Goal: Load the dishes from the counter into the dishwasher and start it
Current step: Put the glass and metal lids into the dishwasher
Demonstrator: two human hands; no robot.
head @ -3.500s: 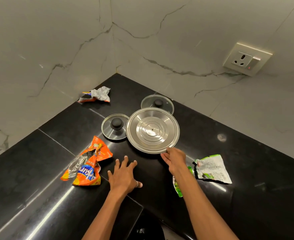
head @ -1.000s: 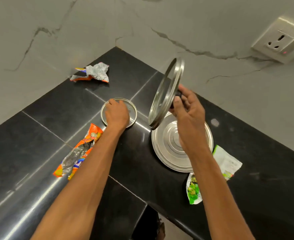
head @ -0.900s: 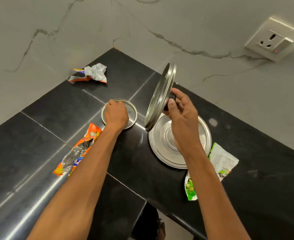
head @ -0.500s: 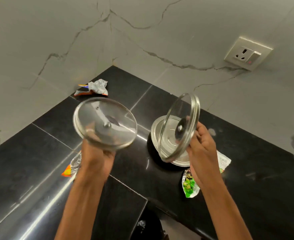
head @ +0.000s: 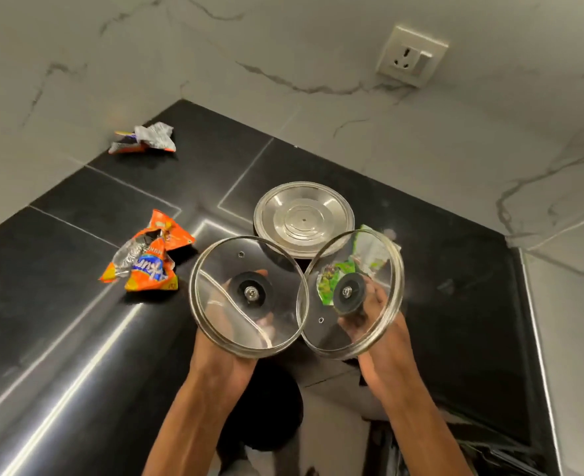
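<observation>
I hold two glass lids with steel rims up in front of me, undersides facing the camera. My left hand (head: 223, 352) grips the knob of the left glass lid (head: 221, 269) from behind. My right hand (head: 381, 341) grips the knob of the right glass lid (head: 373, 324) the same way. The two rims nearly touch in the middle. Behind them a round steel lid (head: 302, 218) lies flat on the black counter (head: 60, 304). The knobs themselves are hidden by the lids.
An orange snack wrapper (head: 148, 259) lies on the counter to the left, a crumpled silver wrapper (head: 146, 139) near the back corner, and a green-and-white wrapper (head: 369, 252) shows through the right lid. A wall socket (head: 410, 56) sits on the marble wall. The counter edge runs below my forearms.
Both lids have been lifted off the counter and drawn toward me, now side by side with undersides facing up. The steel lid stays on the counter.
</observation>
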